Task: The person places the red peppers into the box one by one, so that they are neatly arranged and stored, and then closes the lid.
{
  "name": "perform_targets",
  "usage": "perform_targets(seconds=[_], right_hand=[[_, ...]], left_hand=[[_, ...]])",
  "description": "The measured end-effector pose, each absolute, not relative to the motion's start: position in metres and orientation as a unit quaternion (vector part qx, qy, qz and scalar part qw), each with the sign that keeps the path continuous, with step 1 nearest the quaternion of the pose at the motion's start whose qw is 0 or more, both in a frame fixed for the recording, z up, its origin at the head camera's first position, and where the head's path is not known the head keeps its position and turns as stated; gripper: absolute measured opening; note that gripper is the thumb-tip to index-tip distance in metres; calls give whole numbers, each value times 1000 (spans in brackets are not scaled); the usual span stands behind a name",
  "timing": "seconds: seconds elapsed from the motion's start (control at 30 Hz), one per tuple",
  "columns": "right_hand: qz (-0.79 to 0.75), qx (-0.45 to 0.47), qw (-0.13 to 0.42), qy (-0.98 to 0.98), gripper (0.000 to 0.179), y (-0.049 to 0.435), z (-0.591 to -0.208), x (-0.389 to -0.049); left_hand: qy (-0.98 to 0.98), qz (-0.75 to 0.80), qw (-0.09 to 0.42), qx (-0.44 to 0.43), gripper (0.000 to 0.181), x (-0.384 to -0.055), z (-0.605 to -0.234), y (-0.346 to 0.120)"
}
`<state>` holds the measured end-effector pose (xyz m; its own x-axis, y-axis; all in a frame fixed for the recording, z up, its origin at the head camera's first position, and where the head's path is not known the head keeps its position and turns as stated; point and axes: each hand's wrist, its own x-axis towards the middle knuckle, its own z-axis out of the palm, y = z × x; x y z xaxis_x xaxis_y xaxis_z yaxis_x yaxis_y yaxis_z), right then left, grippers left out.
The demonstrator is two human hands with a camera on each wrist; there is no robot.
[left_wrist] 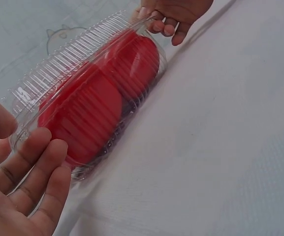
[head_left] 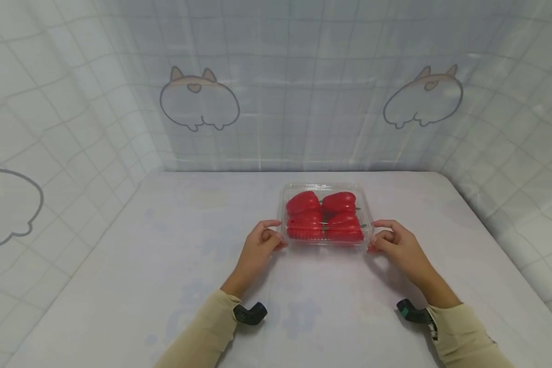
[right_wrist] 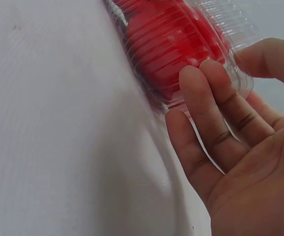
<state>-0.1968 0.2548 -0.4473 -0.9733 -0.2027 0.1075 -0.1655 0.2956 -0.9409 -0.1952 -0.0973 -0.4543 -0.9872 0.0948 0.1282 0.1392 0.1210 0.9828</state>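
Note:
Red bell peppers (head_left: pixel 303 203), several of them, lie in two rows inside a clear plastic box (head_left: pixel 280 202) with ribbed sides. The box sits on the white-covered table in the head view. At its front left corner, my left hand (head_left: pixel 257 246) pinches the rim between thumb and fingers. My right hand (head_left: pixel 402 249) does the same at the front right corner. In the left wrist view, the left fingers (left_wrist: pixel 41 162) lie against the box's end, thumb at the rim. The right wrist view shows the right fingertips (right_wrist: pixel 193 81) touching the ribbed wall.
A pale table surface (head_left: pixel 188 255) surrounds the box. Behind it and along both sides hang white checked curtains (head_left: pixel 294 102) with cartoon outlines. Dark curved pieces (head_left: pixel 250 313) stick out at both cuffs.

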Motion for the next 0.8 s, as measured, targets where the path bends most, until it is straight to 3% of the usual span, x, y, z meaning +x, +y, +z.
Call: perform_targets(seconds=[0.8], right_hand=[[-611,-82,26,787,46,252,-445,-197]], left_hand=[[-739,-673,-3,-22,34,-198,-451,-89]])
